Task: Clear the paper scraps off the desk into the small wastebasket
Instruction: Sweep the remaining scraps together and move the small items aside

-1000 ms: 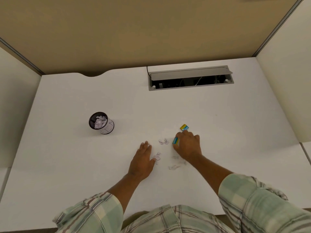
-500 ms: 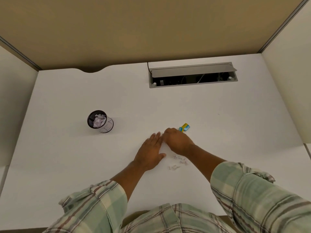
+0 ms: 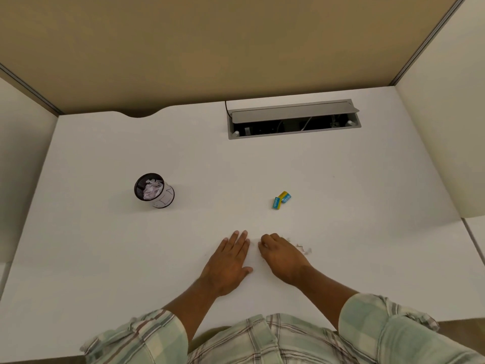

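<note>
On the desk [image 3: 105,258], both hands [image 3: 258,258] flank paper scraps [image 3: 303,248].

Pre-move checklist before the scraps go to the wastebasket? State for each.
1. Wastebasket upright with its mouth open: ok; crumpled paper is already inside but there is room.
2. Path from the hands to the wastebasket free of objects: ok.
3. Scraps gathered under the right hand: cannot tell; its curled fingers hide what is beneath.
4. All scraps collected: not ok; loose paper scraps lie just right of the right hand.
5. Left hand free to help: ok; it lies flat and open on the desk.
6. Blue and yellow packets kept out of the sweep: ok; they sit apart, farther back.
</note>
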### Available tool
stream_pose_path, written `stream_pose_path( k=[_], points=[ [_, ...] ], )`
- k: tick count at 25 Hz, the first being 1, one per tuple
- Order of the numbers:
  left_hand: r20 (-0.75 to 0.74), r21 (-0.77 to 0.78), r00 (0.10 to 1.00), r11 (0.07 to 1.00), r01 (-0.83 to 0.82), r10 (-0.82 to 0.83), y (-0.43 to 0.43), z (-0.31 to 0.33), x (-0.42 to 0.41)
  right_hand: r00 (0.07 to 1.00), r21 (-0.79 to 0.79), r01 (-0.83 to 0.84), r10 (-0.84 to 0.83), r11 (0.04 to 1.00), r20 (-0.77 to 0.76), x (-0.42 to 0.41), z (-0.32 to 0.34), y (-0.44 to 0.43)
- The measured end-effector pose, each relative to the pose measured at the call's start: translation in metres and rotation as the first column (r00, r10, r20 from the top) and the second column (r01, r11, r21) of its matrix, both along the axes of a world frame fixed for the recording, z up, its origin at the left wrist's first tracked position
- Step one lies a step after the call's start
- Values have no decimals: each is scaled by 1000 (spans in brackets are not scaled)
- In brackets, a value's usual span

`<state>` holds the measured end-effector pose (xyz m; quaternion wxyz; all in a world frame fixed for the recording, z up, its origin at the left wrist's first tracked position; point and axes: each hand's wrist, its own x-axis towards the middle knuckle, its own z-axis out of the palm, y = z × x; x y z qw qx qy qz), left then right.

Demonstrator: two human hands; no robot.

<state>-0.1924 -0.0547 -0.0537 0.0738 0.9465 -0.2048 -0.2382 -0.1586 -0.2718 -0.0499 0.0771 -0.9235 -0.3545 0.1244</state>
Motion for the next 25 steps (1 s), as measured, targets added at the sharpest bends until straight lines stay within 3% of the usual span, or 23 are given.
stream_pose_path(
  k=[2,4,6,7,9,10,12,16,20,25],
  points=[
    [73,-29,997,999,-31,33,4,1,-9,998,36,51,-50,998,-40,-5,7,-8],
    [167,-136,976,983,-121,143,9,6,-12,955,167,280,-256,945,-152,-2,16,-17],
    [229,-254,900,916,-312,370,18,11,-11,777,307,629,-575,714,-257,6,23,-32],
    [211,-294,832,845,-447,514,23,16,-11,656,283,754,-696,593,-291,10,27,-43],
    [48,-301,665,645,-702,745,29,25,-10,507,94,859,-813,503,-288,14,28,-61],
    [-43,-256,584,556,-791,811,30,28,-9,477,-12,867,-836,498,-271,14,26,-66],
    [-135,-153,483,463,-873,865,26,31,-11,462,-144,852,-852,503,-245,8,25,-64],
    [-251,-184,385,347,-920,888,2,34,-8,576,-138,768,-768,626,-278,-3,20,-31],
    [-313,-199,458,415,-888,832,-19,38,1,666,-105,666,-652,738,-362,-1,19,3],
    [-304,-182,502,468,-865,809,-24,42,9,730,-199,531,-564,823,-386,3,16,17]
  ],
)
